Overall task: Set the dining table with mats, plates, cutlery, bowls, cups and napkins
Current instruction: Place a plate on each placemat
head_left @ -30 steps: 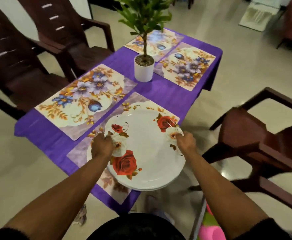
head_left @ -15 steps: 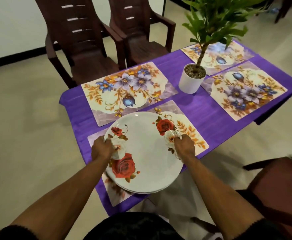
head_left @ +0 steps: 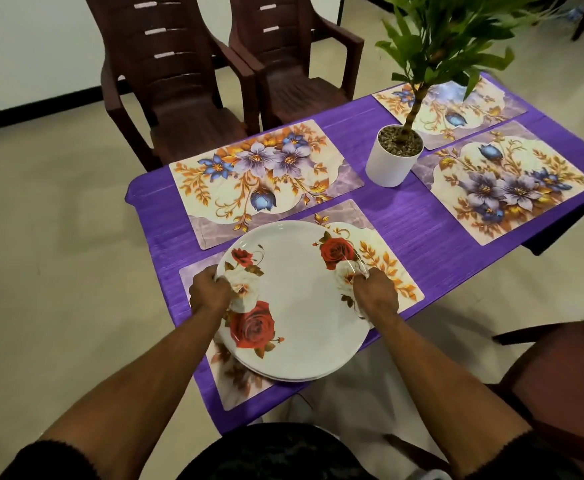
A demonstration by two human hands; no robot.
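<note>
A stack of plates (head_left: 297, 306) is held over the near mat (head_left: 392, 271), on the person's side of the potted plant (head_left: 394, 157); its left rim is gripped by the left hand (head_left: 210, 293), its right rim by the right hand (head_left: 375, 295) — fingers curled round the edges. The stack is judged rigid, glossy, probably slippery and breakable, heavy together; opposite rims are best held — kept level.

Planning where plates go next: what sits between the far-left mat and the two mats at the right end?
In the head view, the white plant pot stands on bare purple cloth between them.
</note>
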